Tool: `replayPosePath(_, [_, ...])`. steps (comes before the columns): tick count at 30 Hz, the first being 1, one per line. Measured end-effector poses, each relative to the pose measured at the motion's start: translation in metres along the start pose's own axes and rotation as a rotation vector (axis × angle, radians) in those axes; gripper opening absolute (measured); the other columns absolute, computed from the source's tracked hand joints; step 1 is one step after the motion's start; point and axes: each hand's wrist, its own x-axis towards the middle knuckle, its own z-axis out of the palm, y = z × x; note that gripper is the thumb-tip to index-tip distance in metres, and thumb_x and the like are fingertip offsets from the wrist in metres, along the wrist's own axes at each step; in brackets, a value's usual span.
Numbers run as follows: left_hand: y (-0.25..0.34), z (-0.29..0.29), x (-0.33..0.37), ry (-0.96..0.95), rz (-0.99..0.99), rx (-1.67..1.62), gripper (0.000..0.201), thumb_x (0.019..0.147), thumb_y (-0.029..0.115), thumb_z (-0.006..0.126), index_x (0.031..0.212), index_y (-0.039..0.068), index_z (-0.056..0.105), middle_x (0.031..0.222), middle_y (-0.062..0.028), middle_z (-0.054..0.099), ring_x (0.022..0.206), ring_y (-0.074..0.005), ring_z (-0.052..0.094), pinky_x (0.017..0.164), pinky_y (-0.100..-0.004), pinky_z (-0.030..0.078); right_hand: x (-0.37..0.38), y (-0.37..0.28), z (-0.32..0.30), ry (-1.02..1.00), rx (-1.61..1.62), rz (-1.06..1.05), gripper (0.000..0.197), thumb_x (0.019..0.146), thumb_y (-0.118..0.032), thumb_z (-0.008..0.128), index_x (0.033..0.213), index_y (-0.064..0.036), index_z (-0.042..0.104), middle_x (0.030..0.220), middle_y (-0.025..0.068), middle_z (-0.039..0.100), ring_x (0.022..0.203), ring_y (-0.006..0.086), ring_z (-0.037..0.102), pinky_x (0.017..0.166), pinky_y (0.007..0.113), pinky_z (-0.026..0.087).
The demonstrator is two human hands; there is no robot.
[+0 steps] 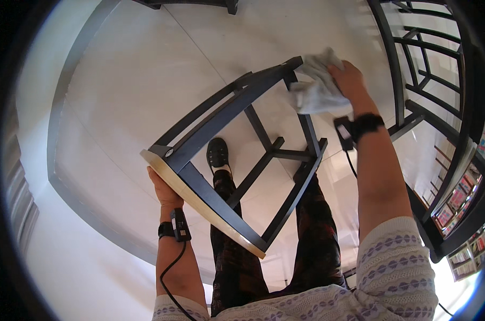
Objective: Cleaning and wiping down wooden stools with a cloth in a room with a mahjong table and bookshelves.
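Note:
A stool with dark legs and rails (pixel 216 202) is tipped on its side in front of me, its legs pointing away to the upper right. My left hand (pixel 165 190) grips the edge of its pale wooden seat (pixel 191 200), fingers partly hidden behind it. Up at the far end of a leg, my right hand (pixel 350 80) is closed around a crumpled light grey cloth (pixel 320 91). The cloth hangs against or just beside that leg end; exact contact is unclear because of blur.
Dark slatted furniture (pixel 395 69) stands close on the right, with bookshelves (pixel 470 257) beyond. A white wall with a grey skirting (pixel 58 134) curves along the left. My shod foot (pixel 218 154) is on the pale tiled floor under the stool. Cables hang from both wrist straps.

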Motion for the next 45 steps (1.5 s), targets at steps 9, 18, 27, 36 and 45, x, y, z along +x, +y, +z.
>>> replayPosePath(9, [0.006,-0.022,0.003,0.005,-0.043,-0.030,0.063,0.094,0.062,0.032,0.127,0.011,0.050,0.114,-0.0044,0.060,0.107,-0.0204,0.056,0.094,-0.0317,0.045,-0.082,-0.002,-0.034,-0.183,0.488,0.170,0.059,0.082,-0.044,0.067,0.122,-0.0021,0.059,0.108,0.0182,0.066,0.099,0.0261,0.063,0.089,0.035,0.047])
replayPosePath(18, [-0.004,-0.056,0.010,-0.514,-0.091,-0.497,0.038,0.099,0.024,0.046,0.131,0.005,0.047,0.123,-0.0178,0.055,0.107,-0.0380,0.060,0.092,-0.0495,0.053,-0.071,-0.104,0.054,-0.067,0.042,-0.190,0.048,0.071,-0.031,0.077,0.116,-0.0253,0.061,0.130,0.0169,0.044,0.108,0.0343,0.058,0.092,0.041,0.049])
replayPosePath(27, [0.004,-0.045,0.002,-0.263,0.090,-0.157,0.042,0.095,0.031,0.052,0.128,0.004,0.050,0.117,-0.0203,0.058,0.099,-0.0380,0.062,0.084,-0.0462,0.057,-0.156,-0.028,0.081,-0.061,0.073,-0.194,0.044,0.067,-0.021,0.078,0.108,-0.0250,0.063,0.131,0.0165,0.041,0.114,0.0373,0.053,0.092,0.045,0.049])
replayPosePath(36, [0.010,-0.040,-0.004,-0.462,-0.064,-0.328,0.035,0.098,0.027,0.048,0.124,0.005,0.052,0.121,-0.0170,0.057,0.102,-0.0333,0.060,0.088,-0.0449,0.055,-0.140,-0.046,0.077,-0.017,-0.028,-0.145,0.043,0.065,-0.019,0.079,0.105,-0.0271,0.066,0.131,0.0120,0.042,0.116,0.0322,0.052,0.090,0.044,0.050])
replayPosePath(45, [-0.012,0.001,-0.040,-0.392,-0.114,-0.461,0.031,0.099,0.026,0.045,0.120,0.005,0.055,0.118,-0.0168,0.059,0.105,-0.0320,0.061,0.094,-0.0452,0.051,-0.072,-0.097,0.060,0.023,-0.076,-0.271,0.039,0.067,-0.017,0.077,0.103,-0.0273,0.068,0.130,0.0059,0.045,0.115,0.0292,0.051,0.095,0.040,0.047])
